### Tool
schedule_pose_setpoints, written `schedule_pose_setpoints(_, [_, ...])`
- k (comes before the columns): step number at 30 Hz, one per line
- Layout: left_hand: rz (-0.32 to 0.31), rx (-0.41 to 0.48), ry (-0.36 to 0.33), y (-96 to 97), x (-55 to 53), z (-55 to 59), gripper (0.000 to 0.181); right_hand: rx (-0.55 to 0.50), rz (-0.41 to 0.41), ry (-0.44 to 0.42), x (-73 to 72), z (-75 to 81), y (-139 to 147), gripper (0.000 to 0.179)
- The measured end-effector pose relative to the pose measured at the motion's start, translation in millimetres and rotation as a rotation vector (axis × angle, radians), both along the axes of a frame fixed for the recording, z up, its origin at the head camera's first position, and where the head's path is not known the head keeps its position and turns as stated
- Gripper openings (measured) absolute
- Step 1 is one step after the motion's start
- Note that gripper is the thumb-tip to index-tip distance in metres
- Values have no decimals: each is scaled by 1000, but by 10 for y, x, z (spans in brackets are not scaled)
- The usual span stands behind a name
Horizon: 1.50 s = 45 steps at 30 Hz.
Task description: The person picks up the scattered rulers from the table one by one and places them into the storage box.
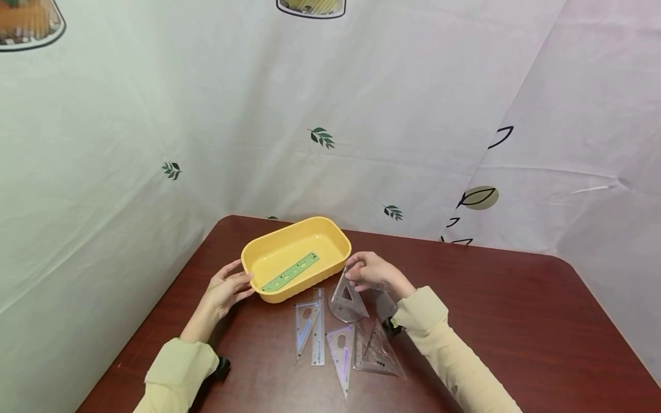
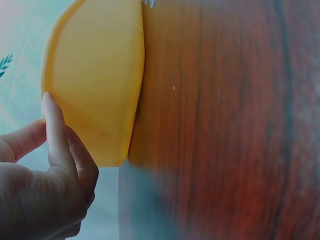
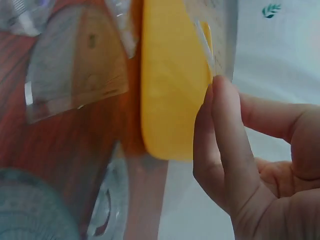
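Observation:
My left hand [image 1: 225,289] holds the left end of a yellow plastic basin [image 1: 296,236], its thumb and fingers pinching the rim in the left wrist view. Inside the basin lies a green ruler [image 1: 291,272]. At the basin's front right corner, my right hand [image 1: 373,271] pinches a clear set square [image 1: 356,305] between thumb and fingertips; it hangs tilted above the table. Below it lies a clear protractor [image 3: 77,60]. In the right wrist view only a thin edge of the pinched piece shows clearly.
On the dark red table [image 1: 496,310] in front of the basin lie a clear ruler [image 1: 318,344], a blue-marked set square [image 1: 300,324], a purple-marked set square [image 1: 341,358] and another clear set square [image 1: 384,358]. More clear pieces lie by the right wrist. White patterned cloth hangs behind.

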State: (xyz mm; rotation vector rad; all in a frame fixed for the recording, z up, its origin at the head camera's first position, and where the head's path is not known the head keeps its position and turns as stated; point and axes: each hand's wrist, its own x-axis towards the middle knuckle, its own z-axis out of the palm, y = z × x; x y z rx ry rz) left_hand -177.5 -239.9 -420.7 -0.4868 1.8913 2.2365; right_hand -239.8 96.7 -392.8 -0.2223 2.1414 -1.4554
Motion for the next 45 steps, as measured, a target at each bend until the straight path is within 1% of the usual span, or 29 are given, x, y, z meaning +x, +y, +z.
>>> schedule_pose_setpoints(3, [0,1,0,3,-1,6,77,-35,7,-7,-9,50,-38,32])
schedule_pose_setpoints(7, [3,-1,1,5,-1,12,78,-70,-17,5,-39,92,-119,33])
schedule_pose_setpoints(15, [7,-4,-6,11,5,6,78,-111,-95,-29,-161,211,-312,43])
schedule_pose_setpoints(21, [9,-2,-7,12,7,5,76,-173,-136,-78,-244,216,-467,45])
schedule_pose_setpoints(28, [12,-1,-11,14,10,10,78,-163,-160,-78,-272,248,-634,44])
schedule_pose_setpoints(31, [12,-4,-7,21,8,2,78,-170,-176,-94,-302,232,-698,46])
schedule_pose_setpoints(35, [11,-10,-6,18,2,-13,77,-186,-204,-118,-353,196,-782,48])
schedule_pose_setpoints(39, [13,-11,-3,10,-8,-22,76,-211,-230,-130,-391,164,-848,47])
schedule_pose_setpoints(41, [15,-11,0,11,-7,-27,75,-226,-244,-135,-414,123,-881,45])
schedule_pose_setpoints(42, [14,-10,2,12,-6,-27,75,-242,-249,-135,-443,78,-898,44])
schedule_pose_setpoints(43, [15,-11,1,13,-4,-27,76,-277,-237,-128,-520,-35,-910,44])
schedule_pose_setpoints(44, [16,-13,0,12,0,-26,76,-288,-245,-129,-587,-131,-941,43])
schedule_pose_setpoints(45, [19,-14,-2,12,3,-26,76,-311,-245,-118,-695,-286,-972,41])
